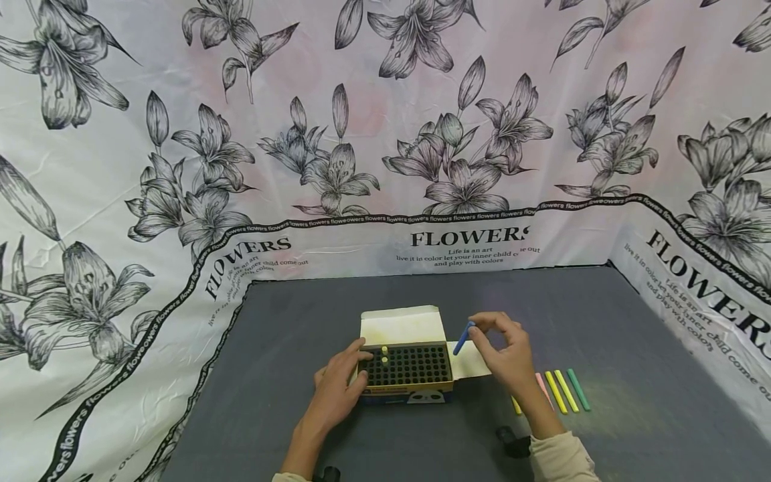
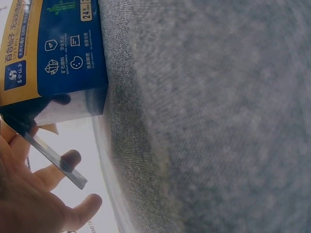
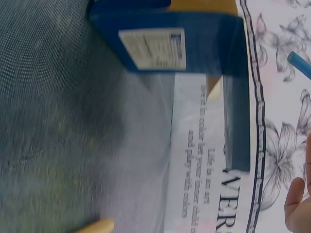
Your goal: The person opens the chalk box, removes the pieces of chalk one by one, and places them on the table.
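A chalk box point(image 1: 409, 388) stands on the grey table, its pale lid point(image 1: 400, 326) folded back. Its black insert point(image 1: 415, 367) is a grid of round holes, and two yellow chalk ends point(image 1: 385, 350) stick up near its left side. My left hand point(image 1: 337, 388) rests at the box's left edge, fingers over the rim. Spread fingers point(image 2: 90, 206) show beside a side flap point(image 2: 56, 158) in the left wrist view. My right hand point(image 1: 506, 348) pinches a blue chalk stick point(image 1: 463, 338), tilted, above the right side flap point(image 1: 470, 361).
Right of the box, a pink stick point(image 1: 544, 389), yellow sticks point(image 1: 556, 392) and a green stick point(image 1: 579, 389) lie in a row. Another yellow chalk point(image 1: 516, 405) is partly hidden by the right forearm. Behind the table hangs a flower-printed cloth point(image 1: 337, 248).
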Action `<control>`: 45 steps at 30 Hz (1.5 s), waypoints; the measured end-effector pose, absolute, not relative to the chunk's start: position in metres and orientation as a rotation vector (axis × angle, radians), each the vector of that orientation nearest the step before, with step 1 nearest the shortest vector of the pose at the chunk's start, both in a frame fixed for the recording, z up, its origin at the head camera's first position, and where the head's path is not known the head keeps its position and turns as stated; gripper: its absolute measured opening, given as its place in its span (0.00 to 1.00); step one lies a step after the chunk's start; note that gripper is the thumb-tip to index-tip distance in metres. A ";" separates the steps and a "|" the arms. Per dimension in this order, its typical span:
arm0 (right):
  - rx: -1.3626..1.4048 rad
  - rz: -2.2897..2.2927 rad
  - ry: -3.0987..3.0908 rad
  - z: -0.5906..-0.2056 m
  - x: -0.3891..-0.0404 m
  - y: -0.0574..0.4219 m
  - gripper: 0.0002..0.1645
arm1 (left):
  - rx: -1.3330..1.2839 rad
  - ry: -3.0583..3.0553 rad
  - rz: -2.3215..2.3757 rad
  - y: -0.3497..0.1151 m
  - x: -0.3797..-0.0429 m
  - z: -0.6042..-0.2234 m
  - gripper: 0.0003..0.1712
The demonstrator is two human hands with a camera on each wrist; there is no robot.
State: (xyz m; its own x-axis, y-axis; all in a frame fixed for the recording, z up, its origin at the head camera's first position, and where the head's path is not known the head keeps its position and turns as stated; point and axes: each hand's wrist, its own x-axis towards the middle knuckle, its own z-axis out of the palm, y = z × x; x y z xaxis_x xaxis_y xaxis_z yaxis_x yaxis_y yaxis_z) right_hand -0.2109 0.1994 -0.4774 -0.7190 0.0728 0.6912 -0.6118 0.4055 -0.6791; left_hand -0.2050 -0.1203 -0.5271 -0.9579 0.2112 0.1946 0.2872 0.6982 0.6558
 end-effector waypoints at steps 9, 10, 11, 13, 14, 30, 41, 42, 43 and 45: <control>0.346 1.292 -2.001 -0.486 -0.202 0.238 0.09 | -0.422 -2.792 -1.115 -0.120 -0.204 -0.527 0.18; 0.352 1.279 -1.997 -0.488 -0.201 0.244 0.10 | -0.423 -2.791 -1.116 -0.120 -0.204 -0.527 0.18; 0.355 1.279 -1.992 -0.489 -0.200 0.250 0.10 | -0.422 -2.791 -1.116 -0.120 -0.205 -0.527 0.18; 0.366 1.266 -1.992 -0.492 -0.197 0.263 0.12 | -0.418 -2.791 -1.119 -0.121 -0.205 -0.527 0.18; 0.368 1.267 -1.988 -0.493 -0.195 0.268 0.12 | -0.416 -2.790 -1.124 -0.121 -0.205 -0.527 0.18; -0.007 1.077 -2.269 -0.503 -0.167 0.348 0.11 | -0.410 -2.798 -1.121 -0.121 -0.206 -0.528 0.18; -0.010 0.844 -2.505 -0.517 -0.167 0.385 0.09 | -0.412 -2.795 -1.107 -0.121 -0.206 -0.529 0.18; -0.014 0.825 -2.548 -0.517 -0.168 0.387 0.10 | -0.413 -2.793 -1.105 -0.120 -0.206 -0.529 0.18; -0.022 0.803 -2.598 -0.518 -0.169 0.389 0.10 | -0.415 -2.791 -1.101 -0.120 -0.207 -0.529 0.18; -0.033 0.769 -2.706 -0.518 -0.171 0.394 0.12 | -0.418 -2.790 -1.101 -0.120 -0.207 -0.529 0.18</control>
State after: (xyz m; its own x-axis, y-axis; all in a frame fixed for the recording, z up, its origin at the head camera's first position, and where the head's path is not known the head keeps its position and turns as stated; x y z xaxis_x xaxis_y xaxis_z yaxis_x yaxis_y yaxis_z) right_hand -0.1706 0.3936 -0.5176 -0.9462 0.1103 0.3041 -0.0661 0.8544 -0.5154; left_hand -0.2067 -0.1200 -0.5286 -0.9556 0.2122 0.2044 0.2946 0.6983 0.6524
